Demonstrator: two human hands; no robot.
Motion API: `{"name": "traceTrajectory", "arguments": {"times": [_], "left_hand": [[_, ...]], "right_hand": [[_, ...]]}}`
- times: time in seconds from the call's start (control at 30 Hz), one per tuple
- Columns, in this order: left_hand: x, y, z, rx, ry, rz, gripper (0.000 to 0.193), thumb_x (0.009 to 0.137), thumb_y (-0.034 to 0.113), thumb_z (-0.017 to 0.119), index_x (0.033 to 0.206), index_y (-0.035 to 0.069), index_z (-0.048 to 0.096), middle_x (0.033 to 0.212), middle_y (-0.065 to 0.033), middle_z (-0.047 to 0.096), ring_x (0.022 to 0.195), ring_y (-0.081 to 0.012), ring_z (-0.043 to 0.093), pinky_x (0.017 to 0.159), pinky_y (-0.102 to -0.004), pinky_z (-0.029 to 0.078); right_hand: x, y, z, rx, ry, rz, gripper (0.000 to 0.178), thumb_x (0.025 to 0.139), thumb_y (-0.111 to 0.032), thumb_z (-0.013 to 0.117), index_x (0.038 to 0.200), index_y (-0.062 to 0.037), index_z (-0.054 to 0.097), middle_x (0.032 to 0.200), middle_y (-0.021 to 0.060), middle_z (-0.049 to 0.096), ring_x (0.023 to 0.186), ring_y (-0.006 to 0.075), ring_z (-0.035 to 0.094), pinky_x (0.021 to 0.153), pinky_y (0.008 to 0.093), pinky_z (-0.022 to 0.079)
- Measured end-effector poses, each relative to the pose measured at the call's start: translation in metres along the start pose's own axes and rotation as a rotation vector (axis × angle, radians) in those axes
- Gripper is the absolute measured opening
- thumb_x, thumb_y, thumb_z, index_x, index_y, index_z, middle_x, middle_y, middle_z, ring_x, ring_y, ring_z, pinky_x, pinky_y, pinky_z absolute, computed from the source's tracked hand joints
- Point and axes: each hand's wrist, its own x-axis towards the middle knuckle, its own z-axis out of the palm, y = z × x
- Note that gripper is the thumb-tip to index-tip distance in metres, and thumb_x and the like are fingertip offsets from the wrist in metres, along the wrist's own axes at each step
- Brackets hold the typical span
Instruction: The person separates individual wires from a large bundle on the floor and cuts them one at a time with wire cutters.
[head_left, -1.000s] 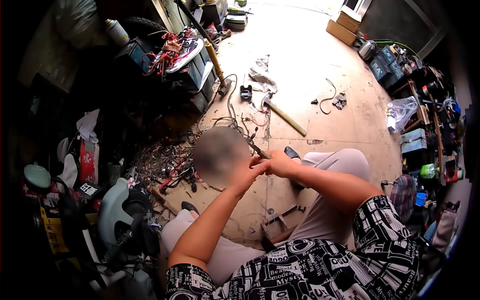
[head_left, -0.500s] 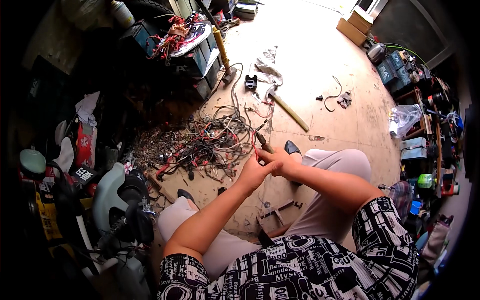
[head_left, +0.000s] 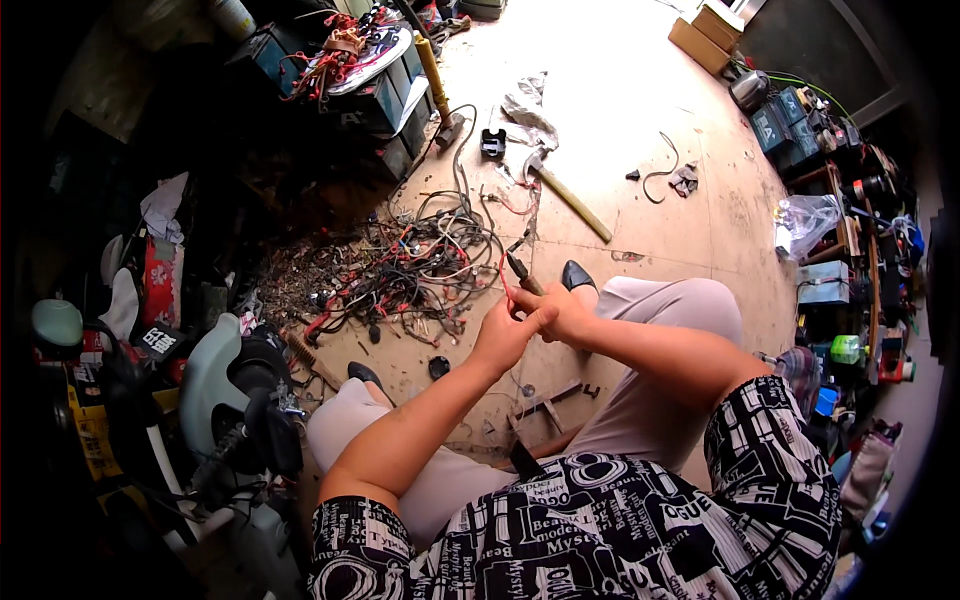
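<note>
Pale floor [head_left: 700,225], w/ wire heap [head_left: 415,265] at L & hammer [head_left: 574,204] farther off, nr ctr. R hand [head_left: 562,313] & L hand [head_left: 506,335] tog., nr heap's R edge: R gripping brown-handled tool [head_left: 519,269], L pinching thin red wire [head_left: 504,279].

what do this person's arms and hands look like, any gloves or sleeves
The left hand and right hand wear no gloves, and no watch shows. The left sleeve and right sleeve are short and black, covered in white lettering and blocky shapes. Rings are too small to tell.
</note>
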Motion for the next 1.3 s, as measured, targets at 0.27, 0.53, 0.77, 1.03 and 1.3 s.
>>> {"name": "traceTrajectory", "arguments": {"times": [0.27, 0.53, 0.77, 1.03, 1.3], "left_hand": [[0.001, 0.015, -0.027, 0.0, 0.072, 0.023, 0.052, 0.083, 0.027, 0.072, 0.119, -0.003, 0.051, 0.106, -0.009, 0.061, 0.076, -0.0101, 0.059, 0.063, -0.0231, 0.05], [-0.014, 0.039, -0.061, -0.048, 0.365, 0.136, 0.022, 0.091, 0.016, 0.062, 0.107, 0.002, 0.065, 0.088, -0.0021, 0.069, 0.063, -0.0016, 0.052, 0.055, -0.0163, 0.043], [-0.023, 0.044, -0.066, 0.073, 0.379, 0.123, 0.022, 0.089, 0.016, 0.063, 0.105, 0.002, 0.068, 0.089, -0.0034, 0.071, 0.074, -0.0041, 0.062, 0.057, -0.0179, 0.045], [-0.021, 0.041, -0.067, 0.143, 0.477, 0.15, 0.02, 0.085, 0.015, 0.066, 0.098, 0.001, 0.071, 0.079, -0.0042, 0.071, 0.068, -0.0051, 0.062, 0.057, -0.0209, 0.046], [-0.02, 0.042, -0.064, 0.328, 0.594, 0.191, 0.017, 0.082, 0.017, 0.069, 0.094, 0.004, 0.072, 0.068, -0.0049, 0.068, 0.056, -0.0071, 0.058, 0.052, -0.0239, 0.044]], "right_hand": [[0.006, -0.008, -0.001, -0.372, 0.204, -0.423, 0.031, 0.086, -0.034, 0.059, 0.091, -0.0049, 0.065, 0.071, 0.0161, 0.064, 0.065, 0.03, 0.061, 0.061, 0.0381, 0.047], [-0.009, -0.032, 0.008, -0.724, 0.274, -0.454, 0.035, 0.087, -0.038, 0.061, 0.085, -0.003, 0.06, 0.071, 0.0171, 0.061, 0.067, 0.0326, 0.06, 0.059, 0.0404, 0.045], [-0.001, -0.026, 0.011, -0.338, -0.211, -0.085, 0.042, 0.091, -0.043, 0.057, 0.103, -0.0041, 0.064, 0.071, 0.0006, 0.053, 0.066, 0.0102, 0.056, 0.057, 0.0288, 0.043], [0.0, -0.032, 0.014, -0.299, -0.311, 0.027, 0.043, 0.093, -0.043, 0.054, 0.111, -0.0039, 0.061, 0.078, 0.0029, 0.056, 0.066, 0.0115, 0.058, 0.055, 0.0253, 0.042], [-0.004, -0.035, 0.019, -0.292, -0.285, 0.024, 0.043, 0.094, -0.041, 0.053, 0.106, -0.0015, 0.063, 0.073, 0.0028, 0.056, 0.062, 0.0119, 0.058, 0.051, 0.0253, 0.041]]}}
